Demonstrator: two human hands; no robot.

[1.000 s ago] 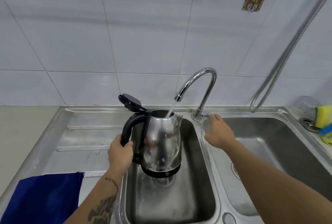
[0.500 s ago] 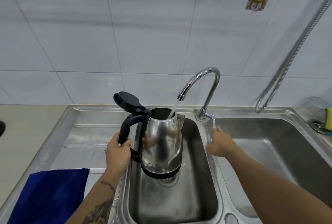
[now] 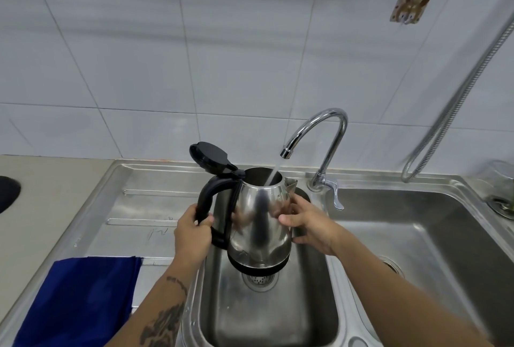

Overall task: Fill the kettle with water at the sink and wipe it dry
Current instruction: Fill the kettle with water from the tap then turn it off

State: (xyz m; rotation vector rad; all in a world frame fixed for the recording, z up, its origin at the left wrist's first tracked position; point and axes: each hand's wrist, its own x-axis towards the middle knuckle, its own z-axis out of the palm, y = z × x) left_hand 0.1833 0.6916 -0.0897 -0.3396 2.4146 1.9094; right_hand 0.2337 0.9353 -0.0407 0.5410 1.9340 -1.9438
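Left hand (image 3: 192,231) wrapped around kettle (image 3: 260,221) handle, right hand (image 3: 310,221) fingers spread against body (lid up), under running faucet (image 3: 319,135), above sink (image 3: 267,313).

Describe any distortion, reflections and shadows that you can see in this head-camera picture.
Head view: wide-angle bending curves the tile lines and the sink rim; the shiny kettle mirrors both hands; soft shadow bands cross the upper wall; focus is fairly even.

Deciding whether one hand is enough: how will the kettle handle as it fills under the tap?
The kettle will likely grow heavy, since water streams in. Its polished steel looks slippery, hence the right hand steadying it. The left hand on the side handle means it may tip forward.
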